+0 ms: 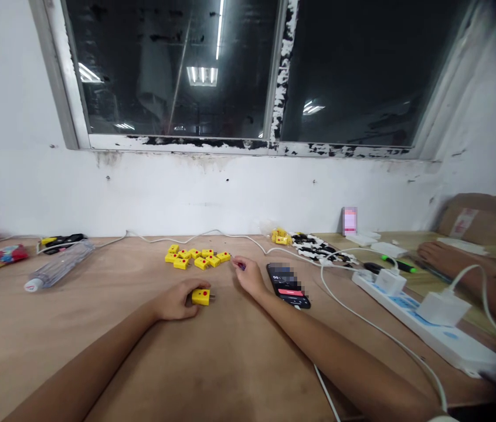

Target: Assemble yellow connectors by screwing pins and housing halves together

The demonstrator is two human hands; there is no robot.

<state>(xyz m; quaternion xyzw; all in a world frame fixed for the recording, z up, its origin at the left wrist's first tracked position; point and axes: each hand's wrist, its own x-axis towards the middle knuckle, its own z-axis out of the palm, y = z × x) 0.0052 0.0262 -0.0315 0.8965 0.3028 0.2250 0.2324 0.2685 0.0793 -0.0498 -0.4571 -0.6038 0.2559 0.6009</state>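
My left hand is closed around a yellow plug-like block with a red dot on its face. Metal prongs point right from that block, just above the wooden table. Further forward, my right hand has its fingertips pinched together around something small and dark that I cannot make out. Several similar yellow blocks with red dots lie in a loose group, just left of my right fingertips. Beside my right wrist lies a black phone with a lit screen.
A white power strip with chargers stands at right, its cables crossing the table. Behind the phone lie black-and-white parts and a bag of yellow pieces. A clear bottle lies left. Another person's hand rests far right.
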